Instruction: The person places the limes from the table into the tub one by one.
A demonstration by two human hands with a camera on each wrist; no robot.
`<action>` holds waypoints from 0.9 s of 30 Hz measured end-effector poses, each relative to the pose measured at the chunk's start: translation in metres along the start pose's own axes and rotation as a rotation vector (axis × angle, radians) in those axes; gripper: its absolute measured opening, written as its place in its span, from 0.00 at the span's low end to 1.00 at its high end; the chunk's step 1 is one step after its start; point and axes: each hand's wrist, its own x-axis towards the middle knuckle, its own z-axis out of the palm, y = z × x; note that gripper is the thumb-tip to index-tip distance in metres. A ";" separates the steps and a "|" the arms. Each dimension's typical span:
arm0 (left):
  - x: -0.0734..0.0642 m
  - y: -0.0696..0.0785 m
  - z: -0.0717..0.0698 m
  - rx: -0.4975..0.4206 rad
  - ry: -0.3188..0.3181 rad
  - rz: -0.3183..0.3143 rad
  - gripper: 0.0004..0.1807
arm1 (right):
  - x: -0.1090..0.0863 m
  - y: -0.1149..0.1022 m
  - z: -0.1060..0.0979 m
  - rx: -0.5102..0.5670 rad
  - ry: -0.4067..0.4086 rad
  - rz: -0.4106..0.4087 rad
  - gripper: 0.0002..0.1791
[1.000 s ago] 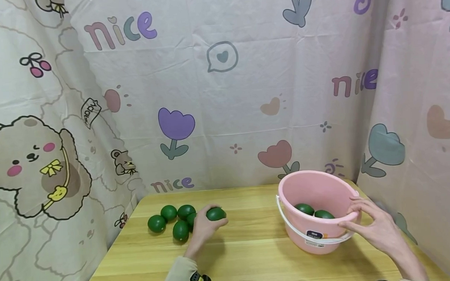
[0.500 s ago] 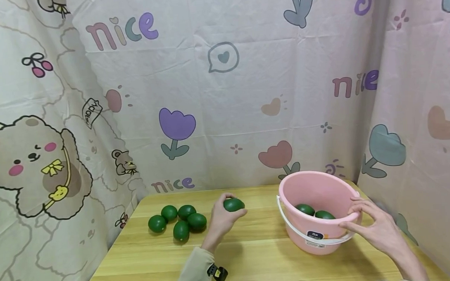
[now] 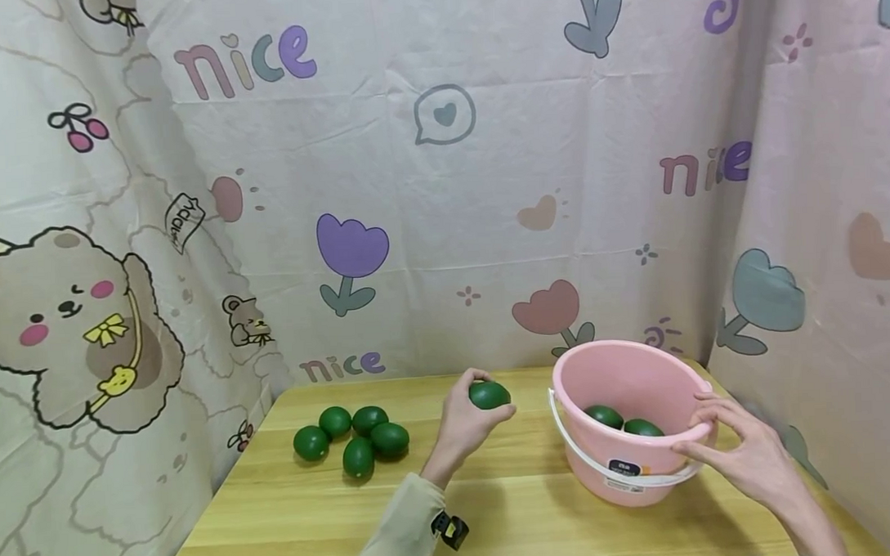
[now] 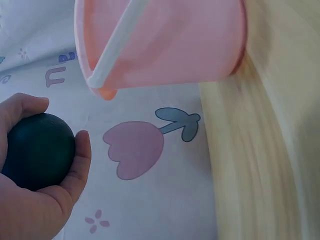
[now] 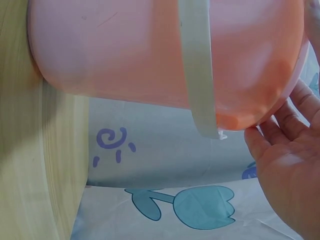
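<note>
My left hand (image 3: 466,424) grips a dark green lime (image 3: 489,395), fingers over its far side and thumb at the near side. It is held above the table, left of the pink bucket (image 3: 643,377). In the left wrist view the lime (image 4: 40,152) sits in the curled fingers, with the bucket wall (image 4: 175,45) beyond it. On the bucket's right side, my right hand (image 3: 753,455) holds the rim between thumb and fingers. Two limes (image 3: 604,417) show inside the bucket; the near wall hides the lower part of its inside.
Several more limes (image 3: 358,458) lie in a loose group on the left of the wooden table (image 3: 292,529). The bucket's white handle (image 3: 621,478) hangs down across its front. A printed curtain (image 3: 428,213) stands behind the table and at both sides.
My left hand has lifted the lime away from the group and carried it right towards the bucket. My right hand has stayed on the rim.
</note>
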 end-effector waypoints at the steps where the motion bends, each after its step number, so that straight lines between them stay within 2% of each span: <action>1: 0.001 0.002 0.001 -0.001 0.004 -0.006 0.25 | 0.000 0.000 0.000 0.002 0.002 0.001 0.19; 5: 0.003 0.012 0.007 -0.022 0.019 -0.027 0.25 | -0.001 0.001 -0.001 0.003 0.005 0.001 0.18; 9: 0.003 0.022 0.016 -0.048 0.014 -0.004 0.27 | 0.000 0.001 -0.001 0.003 0.002 -0.004 0.18; 17: 0.003 0.037 0.044 -0.015 -0.036 0.091 0.32 | 0.000 0.001 0.000 0.003 -0.001 -0.001 0.18; 23: 0.001 0.038 0.063 -0.058 -0.067 0.143 0.31 | 0.000 0.001 0.000 -0.030 -0.008 0.010 0.18; 27: 0.001 0.036 0.073 -0.029 -0.072 0.236 0.31 | 0.001 0.000 -0.001 -0.037 -0.001 -0.008 0.18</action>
